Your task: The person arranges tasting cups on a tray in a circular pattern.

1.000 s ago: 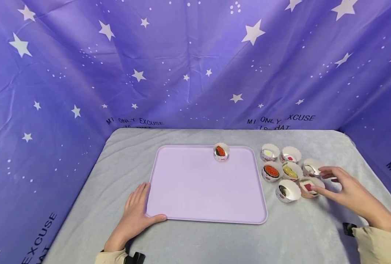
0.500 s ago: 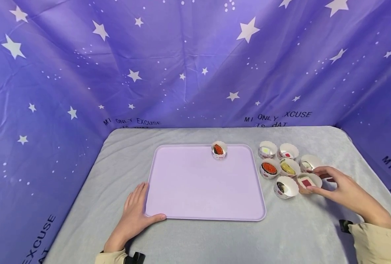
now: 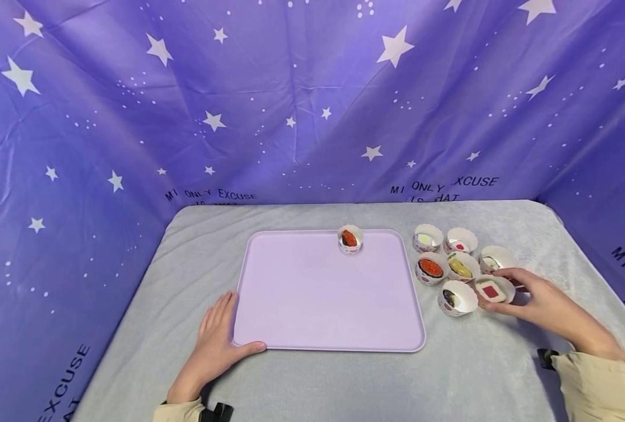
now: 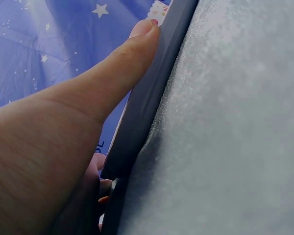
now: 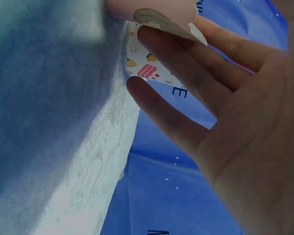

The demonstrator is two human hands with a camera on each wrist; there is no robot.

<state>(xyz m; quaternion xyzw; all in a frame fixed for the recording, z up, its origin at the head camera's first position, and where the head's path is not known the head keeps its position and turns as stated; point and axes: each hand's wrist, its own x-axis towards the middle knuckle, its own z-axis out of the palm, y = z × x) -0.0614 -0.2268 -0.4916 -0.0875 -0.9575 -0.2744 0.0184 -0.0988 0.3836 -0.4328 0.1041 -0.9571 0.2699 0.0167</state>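
My right hand [image 3: 550, 302] is around a pinkish paper baking cup [image 3: 506, 287], thumb at its near side and index finger at its far rim. Inside lies a white piece with a red square [image 3: 490, 291]. In the right wrist view the fingers reach under that cup's scalloped rim [image 5: 161, 10], and a second cup with a cake print [image 5: 149, 61] shows behind them. My left hand [image 3: 217, 343] rests at the near left corner of a lilac tray [image 3: 323, 293]. Its thumb [image 4: 122, 61] lies straight along the tray's near edge, its fingers beside the left edge.
Several more paper cups stand right of the tray, holding small sushi-like pieces: a red-topped one [image 3: 430, 268], a yellow one [image 3: 459, 268], a dark one [image 3: 449, 298]. Another cup [image 3: 350, 248] stands at the tray's far edge. A purple star curtain [image 3: 291, 88] surrounds the grey-covered table [image 3: 302, 387].
My right hand has moved slightly left and closed in around the pinkish cup, its thumb shifting from over the opening to the near side. The view has shifted a little; the left hand stays.
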